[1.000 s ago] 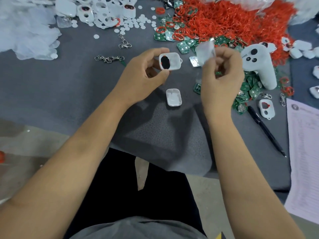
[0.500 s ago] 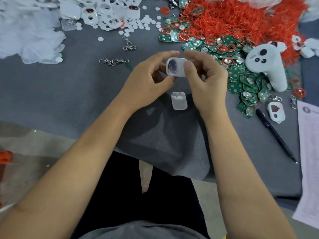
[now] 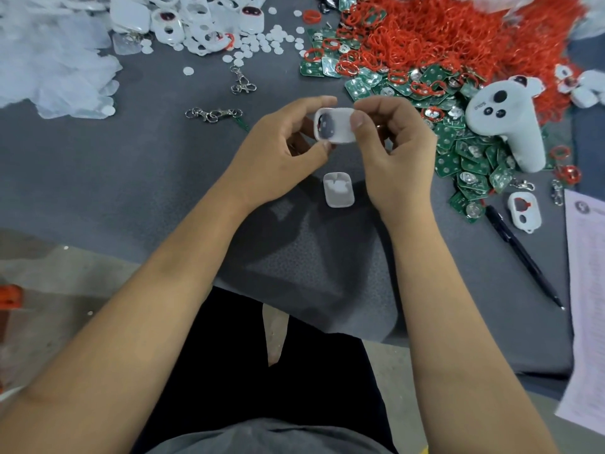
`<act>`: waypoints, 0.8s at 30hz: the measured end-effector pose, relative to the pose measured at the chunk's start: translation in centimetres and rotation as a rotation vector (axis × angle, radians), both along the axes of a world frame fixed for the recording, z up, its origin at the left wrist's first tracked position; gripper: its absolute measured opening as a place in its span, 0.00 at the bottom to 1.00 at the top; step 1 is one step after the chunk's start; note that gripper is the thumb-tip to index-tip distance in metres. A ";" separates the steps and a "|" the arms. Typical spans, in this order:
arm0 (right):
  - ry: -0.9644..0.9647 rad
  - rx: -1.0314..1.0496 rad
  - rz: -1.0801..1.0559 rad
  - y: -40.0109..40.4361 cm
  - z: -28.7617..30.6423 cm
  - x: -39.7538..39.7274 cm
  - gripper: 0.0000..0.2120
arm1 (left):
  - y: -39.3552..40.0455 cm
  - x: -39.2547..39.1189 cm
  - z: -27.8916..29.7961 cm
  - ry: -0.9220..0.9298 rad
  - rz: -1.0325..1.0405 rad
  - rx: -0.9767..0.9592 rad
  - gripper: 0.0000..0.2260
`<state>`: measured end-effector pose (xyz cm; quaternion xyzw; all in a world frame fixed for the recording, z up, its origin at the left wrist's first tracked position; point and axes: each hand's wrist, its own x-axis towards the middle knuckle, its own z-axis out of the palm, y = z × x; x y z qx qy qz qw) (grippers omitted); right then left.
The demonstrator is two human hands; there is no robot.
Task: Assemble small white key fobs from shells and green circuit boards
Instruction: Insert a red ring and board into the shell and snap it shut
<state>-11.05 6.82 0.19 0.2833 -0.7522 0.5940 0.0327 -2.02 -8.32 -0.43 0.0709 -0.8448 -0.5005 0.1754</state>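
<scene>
A small white fob shell (image 3: 335, 126) with a dark oval opening is held above the grey mat. My left hand (image 3: 278, 152) pinches its left side between thumb and fingers. My right hand (image 3: 393, 149) pinches its right side, thumb on the front. Below them a second white shell half (image 3: 339, 190) lies open side up on the mat. Green circuit boards (image 3: 465, 149) lie in a heap to the right, mixed with red rubber rings (image 3: 442, 31).
A white controller (image 3: 504, 126) rests on the boards at right. One white shell with red inside (image 3: 523, 213), a black pen (image 3: 520, 253) and a printed sheet (image 3: 586, 290) lie at right. More white shells (image 3: 203, 24), white discs and metal clasps (image 3: 214, 113) are at the back left.
One second ago my right hand held a clear film apart from the shell. It has come onto the shell, and both hands now hold it together.
</scene>
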 end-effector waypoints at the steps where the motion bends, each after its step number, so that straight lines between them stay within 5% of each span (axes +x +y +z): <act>1: -0.002 -0.003 0.001 0.0 0.0 0.0 0.05 | 0.0 0.0 0.1 0.000 0.002 0.001 0.21; 24: -0.016 0.021 -0.003 0.0 -0.1 0.1 0.04 | 0.0 0.0 0.3 0.021 -0.036 -0.030 0.21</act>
